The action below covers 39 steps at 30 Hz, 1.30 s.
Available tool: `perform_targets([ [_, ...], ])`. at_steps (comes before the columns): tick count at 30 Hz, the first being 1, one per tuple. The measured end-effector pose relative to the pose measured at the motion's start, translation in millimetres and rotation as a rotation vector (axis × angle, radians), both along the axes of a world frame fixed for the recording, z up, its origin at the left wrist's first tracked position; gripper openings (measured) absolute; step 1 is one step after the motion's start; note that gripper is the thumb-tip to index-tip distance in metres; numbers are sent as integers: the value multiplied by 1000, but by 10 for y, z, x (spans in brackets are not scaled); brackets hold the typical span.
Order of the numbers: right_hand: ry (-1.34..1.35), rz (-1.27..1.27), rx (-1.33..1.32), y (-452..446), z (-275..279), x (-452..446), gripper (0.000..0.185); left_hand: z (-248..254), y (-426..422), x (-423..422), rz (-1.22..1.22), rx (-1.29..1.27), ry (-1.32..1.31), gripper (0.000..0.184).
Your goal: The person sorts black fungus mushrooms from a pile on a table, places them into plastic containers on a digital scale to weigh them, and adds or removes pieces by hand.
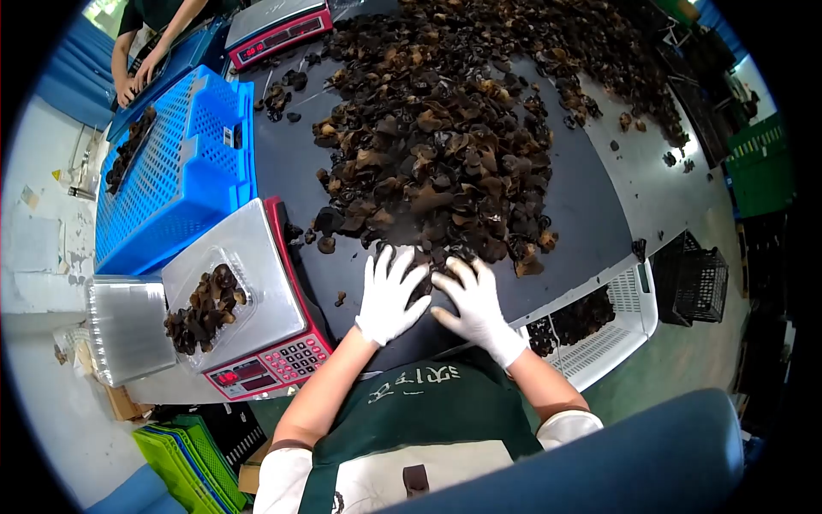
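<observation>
Sorting seems the step: the white-gloved left hand [391,295] and white-gloved right hand [473,307], fingers spread wide, touch the dark-brown crinkled fungus heap [437,163], twelve o'clock on the dark-grey surface [586,218]. Picking would call for curled fingers.

far red scale [278,36]: red digits lit, seem to end in 10, blurry. near red scale [272,278]: red readout lit, can't read it; keypad [297,358] marks too small. green apron [428,403]: pale script, illegible. yellow triangle sign [56,175] on wall [34,351], symbol unclear.
</observation>
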State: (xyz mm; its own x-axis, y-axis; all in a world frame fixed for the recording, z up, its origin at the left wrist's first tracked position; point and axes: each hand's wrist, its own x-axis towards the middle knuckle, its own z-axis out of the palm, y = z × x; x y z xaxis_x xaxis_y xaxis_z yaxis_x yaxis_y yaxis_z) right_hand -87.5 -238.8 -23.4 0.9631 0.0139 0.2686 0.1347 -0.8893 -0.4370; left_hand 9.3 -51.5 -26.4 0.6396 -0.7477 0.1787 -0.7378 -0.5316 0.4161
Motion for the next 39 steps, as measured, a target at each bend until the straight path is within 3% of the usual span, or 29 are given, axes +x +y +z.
perform_targets([
  [4,-99,269,-2,-69,-300,-371,43,52,328,-281,-111,-28,-45,38],
  [5,-154,305,25,-105,-401,-439,48,86,384,-364,-102,-64,-37,37],
  [6,-149,311,33,-93,-360,-447,48,71,457,-433,-93,-94,-23,44],
  [8,-153,78,-3,-75,-250,-459,55,14,499,-527,61,-128,-7,57],
  [10,-65,-36,30,-81,-104,-275,77,-4,427,-478,191,-17,20,97],
  [13,63,-38,-24,-29,139,103,89,-3,183,-218,246,46,85,113],
  [16,111,-18,-69,-7,116,261,81,-4,62,2,170,73,106,105],
  [19,-36,127,25,-54,-44,97,45,-79,188,-44,-44,-3,-12,72],
  [20,-58,163,18,-61,-108,-11,42,-140,238,-152,-68,-27,-34,64],
  [24,-168,236,68,-115,-216,-281,48,-149,370,-568,18,-160,-16,55],
  [26,-145,128,82,-125,-194,-298,56,-235,425,-629,88,-174,13,69],
  [28,30,19,17,-105,-14,-184,77,-53,326,-600,157,-146,70,78],
  [31,105,92,24,-73,119,73,82,-10,154,-456,106,-92,73,81],
  [33,24,181,5,-56,77,110,65,-51,91,-448,29,-41,-6,75],
  [34,-20,222,11,-44,-18,96,58,-46,67,-458,49,-131,-35,56],
  [36,-72,254,25,-70,-92,-29,38,-54,122,-539,25,-144,-86,43],
  [39,-111,261,56,-143,-107,-120,31,-57,176,-588,39,-199,-80,33],
])
